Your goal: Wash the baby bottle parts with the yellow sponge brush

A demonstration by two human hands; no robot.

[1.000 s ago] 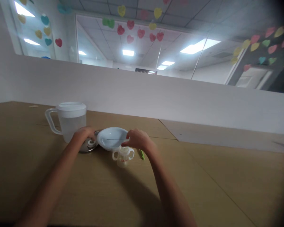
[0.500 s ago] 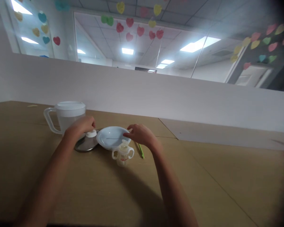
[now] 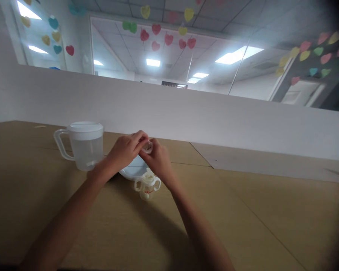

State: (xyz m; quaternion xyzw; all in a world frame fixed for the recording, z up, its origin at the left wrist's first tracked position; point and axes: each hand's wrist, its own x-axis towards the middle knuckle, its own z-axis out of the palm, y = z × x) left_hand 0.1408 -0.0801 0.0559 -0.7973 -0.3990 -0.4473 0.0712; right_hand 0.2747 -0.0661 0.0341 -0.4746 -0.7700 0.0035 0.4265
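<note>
Above the white bowl (image 3: 132, 170), my left hand (image 3: 128, 148) and my right hand (image 3: 158, 156) meet. Their fingers close together on a small clear cap (image 3: 147, 147), round with its open side partly facing me. Just in front of the bowl stands a two-handled baby bottle (image 3: 147, 187), upright, its top uncovered by any hand. My hands and left forearm hide much of the bowl and nearly all of the metal lid beside it.
A clear pitcher with a white lid (image 3: 87, 145) stands left of my left forearm, its handle to the left. The wooden table (image 3: 243, 218) meets a white wall (image 3: 186, 116) at the back, with a window above.
My left hand has moved right, from beside the pitcher and metal lid to over the bowl. The right hand has shifted slightly left, and both now hold the small clear cap.
</note>
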